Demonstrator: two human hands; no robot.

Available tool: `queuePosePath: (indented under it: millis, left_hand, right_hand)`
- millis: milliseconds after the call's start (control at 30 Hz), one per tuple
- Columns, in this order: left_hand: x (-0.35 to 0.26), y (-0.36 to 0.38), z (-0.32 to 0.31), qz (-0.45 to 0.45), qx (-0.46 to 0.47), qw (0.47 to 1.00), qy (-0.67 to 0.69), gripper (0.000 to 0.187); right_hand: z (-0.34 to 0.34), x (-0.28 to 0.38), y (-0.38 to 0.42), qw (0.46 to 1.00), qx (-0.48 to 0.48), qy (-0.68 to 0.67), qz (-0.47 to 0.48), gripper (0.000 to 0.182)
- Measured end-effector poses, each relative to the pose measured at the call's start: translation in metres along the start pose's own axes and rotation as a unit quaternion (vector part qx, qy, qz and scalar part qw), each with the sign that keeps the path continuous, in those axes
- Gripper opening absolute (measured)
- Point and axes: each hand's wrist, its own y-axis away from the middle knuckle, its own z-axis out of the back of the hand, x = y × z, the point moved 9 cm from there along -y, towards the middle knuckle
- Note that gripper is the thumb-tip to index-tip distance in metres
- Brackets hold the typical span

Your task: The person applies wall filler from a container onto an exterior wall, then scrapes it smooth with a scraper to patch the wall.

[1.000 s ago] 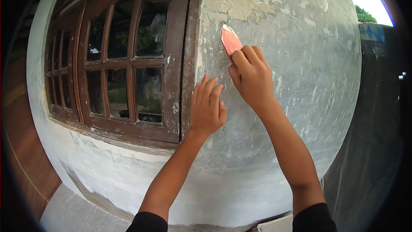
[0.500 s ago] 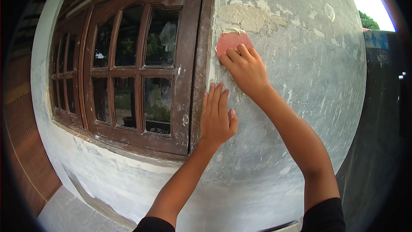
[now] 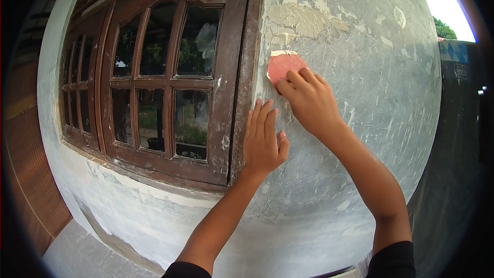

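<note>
My right hand [image 3: 310, 98] grips a flat pink scraper [image 3: 284, 67] by its lower edge. Cream filler paste sits along the scraper's top edge, which lies against the grey plastered wall [image 3: 350, 139]. Just above it, a patch of cream filler [image 3: 298, 19] is spread unevenly on the wall. My left hand [image 3: 264, 141] lies flat on the wall beside the window frame, fingers pointing up and thumb held apart, with nothing in it.
A brown wooden window [image 3: 167, 82] with several glass panes fills the left side, its frame [image 3: 246, 92] close to my left hand. Dark sheeting [image 3: 453, 123] hangs at the right. A woven brown panel [image 3: 36, 175] stands at far left.
My right hand has drawn the scraper down the wall, and a thin smear of filler now shows above it. My left hand keeps its place on the wall.
</note>
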Motion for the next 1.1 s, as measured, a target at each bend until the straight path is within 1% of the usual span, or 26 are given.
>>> queuePosePath:
  millis: [33,100,133,167,200,233,267,300,367,400,433,500,533,600,733,800,933,1000,1100]
  left_hand:
    - [0.001,0.000,0.000,0.001,0.000,1.000,0.001,0.053]
    - [-0.001,0.000,0.001,-0.002,-0.008,1.000,0.003,0.052]
    - [-0.001,0.001,0.000,-0.001,-0.008,1.000,0.006,0.052]
    - [-0.001,0.001,0.000,-0.006,-0.014,1.000,0.010,0.052]
    - [-0.001,0.001,0.001,-0.012,-0.020,1.000,0.010,0.051]
    - [-0.001,0.001,0.001,-0.012,-0.018,1.000,0.013,0.051]
    - [-0.001,0.001,0.001,-0.010,-0.016,1.000,0.009,0.051]
    - [-0.001,0.000,0.001,-0.009,-0.015,1.000,0.004,0.051]
    - [-0.003,0.000,0.002,-0.007,-0.010,1.000,0.004,0.052]
    - [-0.003,-0.001,0.002,-0.008,-0.011,1.000,0.003,0.052]
    - [-0.003,-0.001,0.003,-0.007,-0.012,1.000,0.002,0.052]
    - [-0.004,-0.002,0.004,-0.008,-0.013,1.000,0.003,0.052]
    - [-0.004,-0.002,0.004,-0.007,-0.013,1.000,0.003,0.052]
    - [-0.003,-0.002,0.004,-0.007,-0.013,1.000,0.004,0.052]
    - [-0.003,-0.002,0.004,-0.010,-0.015,1.000,0.010,0.053]
    - [-0.003,-0.002,0.003,-0.011,-0.014,1.000,0.011,0.053]
    - [-0.003,-0.002,0.004,-0.014,-0.010,1.000,0.005,0.052]
    - [-0.004,-0.001,0.004,-0.015,-0.011,1.000,0.004,0.051]
    - [-0.003,0.001,0.000,-0.015,-0.006,1.000,-0.004,0.049]
  right_hand:
    - [0.011,0.001,0.001,1.000,0.002,0.000,0.001,0.020]
    - [0.036,-0.021,0.007,0.986,-0.044,-0.098,-0.127,0.025]
    - [0.042,-0.046,0.017,0.947,-0.107,-0.179,-0.243,0.026]
    - [0.045,-0.072,0.032,0.886,-0.168,-0.250,-0.354,0.026]
    - [0.043,-0.079,0.030,0.886,-0.168,-0.247,-0.354,0.026]
    - [0.031,-0.097,0.043,0.811,-0.208,-0.339,-0.430,0.024]
    - [0.015,-0.110,0.057,0.718,-0.245,-0.423,-0.495,0.023]
    - [0.011,-0.114,0.058,0.719,-0.245,-0.420,-0.497,0.023]
    - [-0.025,-0.117,0.070,0.569,-0.238,-0.559,-0.553,0.025]
    - [-0.037,-0.119,0.075,0.540,-0.243,-0.584,-0.556,0.026]
    - [-0.041,-0.118,0.077,0.541,-0.243,-0.583,-0.556,0.026]
    - [-0.052,-0.115,0.086,0.504,-0.239,-0.579,-0.595,0.024]
    - [-0.052,-0.115,0.085,0.504,-0.239,-0.579,-0.595,0.024]
    - [-0.050,-0.117,0.086,0.544,-0.192,-0.535,-0.617,0.020]
    - [-0.048,-0.122,0.089,0.550,-0.185,-0.522,-0.625,0.022]
    - [-0.044,-0.122,0.095,0.563,-0.158,-0.510,-0.631,0.021]
    - [-0.021,-0.119,0.111,0.565,-0.157,-0.506,-0.632,0.020]
    - [0.009,-0.129,0.110,0.622,-0.199,-0.480,-0.586,0.019]
    - [0.044,-0.144,0.074,0.717,-0.214,-0.438,-0.499,0.028]
